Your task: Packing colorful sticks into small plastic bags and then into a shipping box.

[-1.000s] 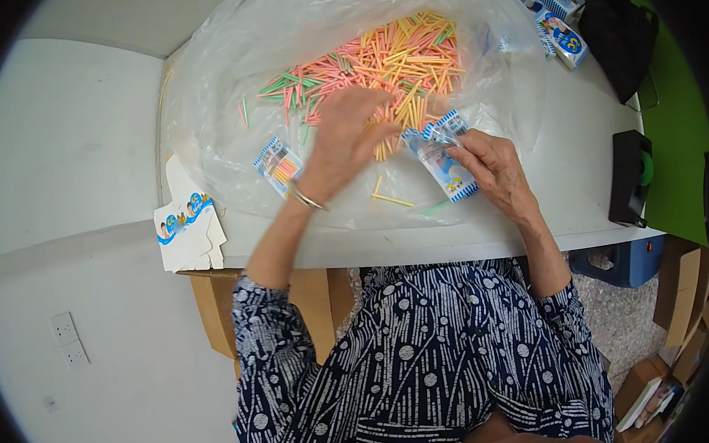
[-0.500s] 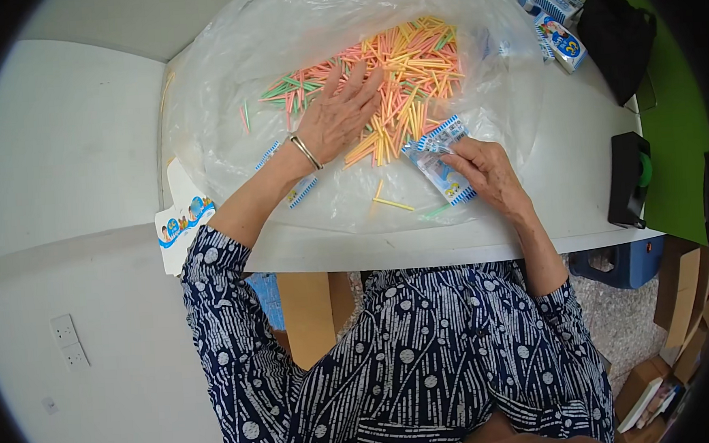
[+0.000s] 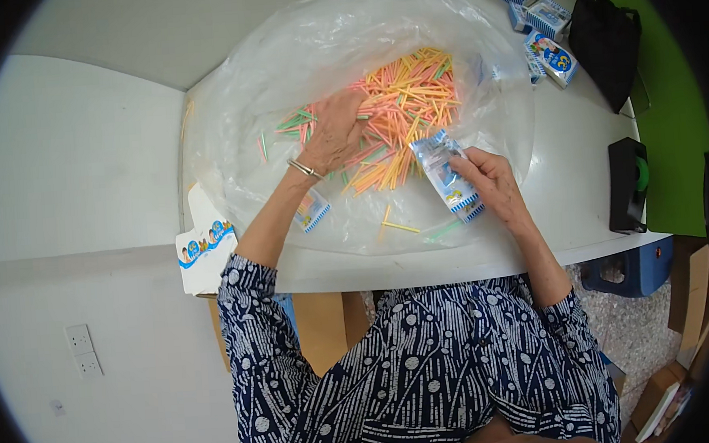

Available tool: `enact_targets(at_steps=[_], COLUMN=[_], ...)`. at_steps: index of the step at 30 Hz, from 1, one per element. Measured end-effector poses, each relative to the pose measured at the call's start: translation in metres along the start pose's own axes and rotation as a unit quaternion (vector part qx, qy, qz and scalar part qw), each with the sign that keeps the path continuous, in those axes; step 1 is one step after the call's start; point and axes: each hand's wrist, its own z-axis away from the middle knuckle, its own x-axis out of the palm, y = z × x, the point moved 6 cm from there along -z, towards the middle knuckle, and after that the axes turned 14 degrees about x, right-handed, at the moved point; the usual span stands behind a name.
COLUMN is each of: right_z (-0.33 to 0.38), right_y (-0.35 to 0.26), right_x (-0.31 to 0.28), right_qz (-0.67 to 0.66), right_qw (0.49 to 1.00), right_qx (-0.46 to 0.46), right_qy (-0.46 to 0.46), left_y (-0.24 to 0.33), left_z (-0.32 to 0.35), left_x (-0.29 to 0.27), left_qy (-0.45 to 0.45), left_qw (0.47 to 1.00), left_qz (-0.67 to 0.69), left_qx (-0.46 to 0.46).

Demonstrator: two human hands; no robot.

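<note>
A heap of thin pink, yellow, orange and green sticks (image 3: 412,96) lies in a large clear plastic bag (image 3: 279,55) spread on the white table. My left hand (image 3: 337,133), with a bangle at its wrist, rests on the heap's left part, fingers stretched among the sticks and somewhat blurred. Between the thumb and fingers of my right hand (image 3: 492,182) is a small blue-and-white packet (image 3: 442,167) with striped ends, held just in front of the heap. Another packet (image 3: 313,212) lies on the plastic beside my left wrist, partly hidden by it.
A printed white carton (image 3: 207,245) sits at the table's left edge. Several blue-and-white boxes (image 3: 551,57) and a black bag (image 3: 606,40) are at the far right. Nearer on the right stands a black tape dispenser (image 3: 627,184). Loose sticks (image 3: 399,227) lie near the front.
My left hand has pushed into the left part of the heap, and its fingers are less spread. The packet in my right hand is more upright. The whole view has shifted slightly.
</note>
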Motion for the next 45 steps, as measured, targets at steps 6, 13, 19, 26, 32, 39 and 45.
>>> enact_targets(at_steps=[6,13,19,26,32,39,45], right_z=[-0.013,-0.048,-0.073,-0.064,-0.064,-0.038,-0.026], right_y=[-0.023,-0.048,-0.057,-0.051,-0.05,-0.026,-0.021], right_x=[0.011,0.019,0.018,0.042,0.012,0.004,0.012], right_qz=[-0.376,-0.479,-0.391,-0.281,-0.315,-0.239,-0.191], right_qw=[0.925,0.871,0.909,0.926,0.939,0.967,0.967], right_qx=[0.04,0.049,0.007,0.093,0.019,0.052,0.091], right_qy=[-0.017,-0.099,-0.147,-0.235,-0.135,-0.07,-0.141], left_y=[0.031,0.069,0.077,0.081,0.071,0.032,0.048], left_z=[-0.02,-0.024,-0.011,-0.009,-0.006,-0.006,-0.028], left_x=[0.01,0.05,0.064,0.075,0.06,0.016,-0.007], left_qy=[0.087,0.073,-0.041,-0.07,-0.008,0.183,0.202], left_qw=[0.76,0.566,0.52,0.514,0.514,0.685,0.7], left_qz=[0.594,0.772,0.785,0.793,0.782,0.624,0.618], left_qx=[-0.248,-0.281,-0.336,-0.318,-0.352,-0.327,-0.295])
